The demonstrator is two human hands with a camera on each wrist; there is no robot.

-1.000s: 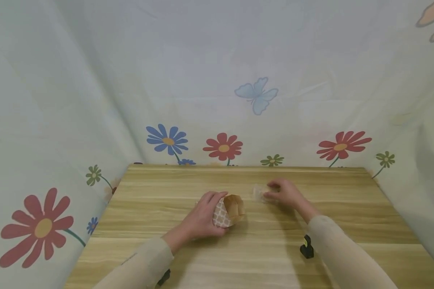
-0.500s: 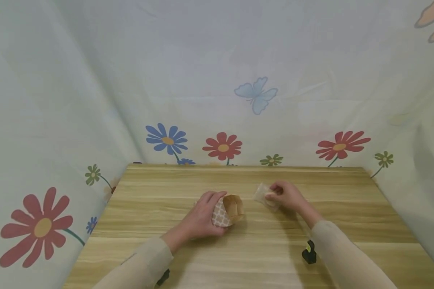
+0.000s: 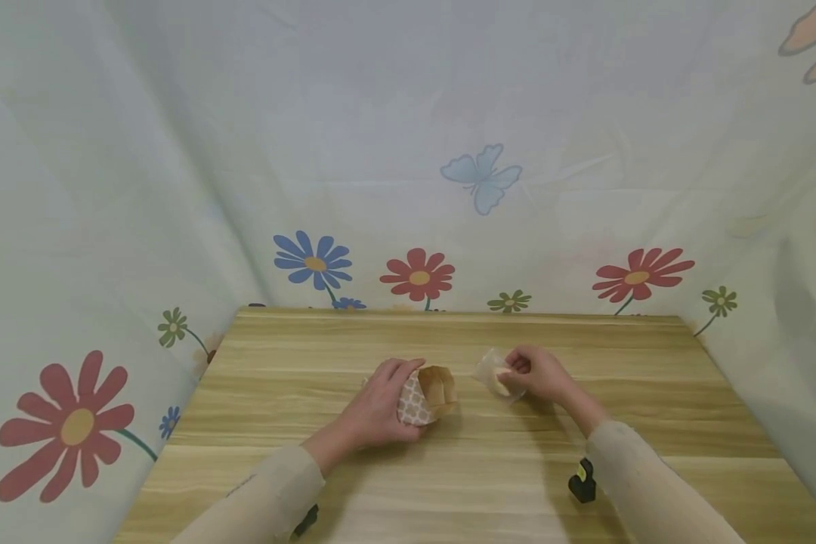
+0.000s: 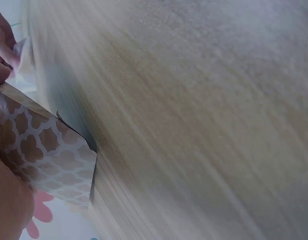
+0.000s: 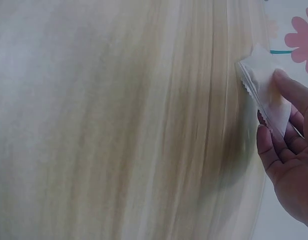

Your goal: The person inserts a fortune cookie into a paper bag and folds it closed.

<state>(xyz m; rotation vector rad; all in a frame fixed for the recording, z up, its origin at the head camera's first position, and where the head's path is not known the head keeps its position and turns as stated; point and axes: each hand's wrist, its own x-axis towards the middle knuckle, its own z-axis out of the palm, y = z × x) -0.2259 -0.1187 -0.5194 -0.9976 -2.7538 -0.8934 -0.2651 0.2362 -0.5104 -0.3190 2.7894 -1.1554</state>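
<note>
A small paper bag (image 3: 415, 400), tan with a white lattice pattern and brown inside, lies on its side with its mouth facing right. My left hand (image 3: 379, 412) grips it from the left, fingers over the top and thumb along the near side. To the right of the bag's mouth, my right hand (image 3: 542, 375) pinches a small clear packet with a serrated edge (image 3: 495, 372) between thumb and fingers. Something pale and cream-coloured shows inside the packet. In the right wrist view the packet (image 5: 266, 85) is tilted, close above the table.
Both hands work over a wood-grain table (image 3: 449, 483). A black clip-like object (image 3: 582, 481) is beside the right sleeve, and another dark piece (image 3: 306, 521) is partly hidden by the left sleeve. A flower-printed cloth (image 3: 353, 151) hangs behind the table.
My right hand has turned and drawn slightly nearer with the packet, which now shows more plainly. The left hand and paper bag have stayed nearly still.
</note>
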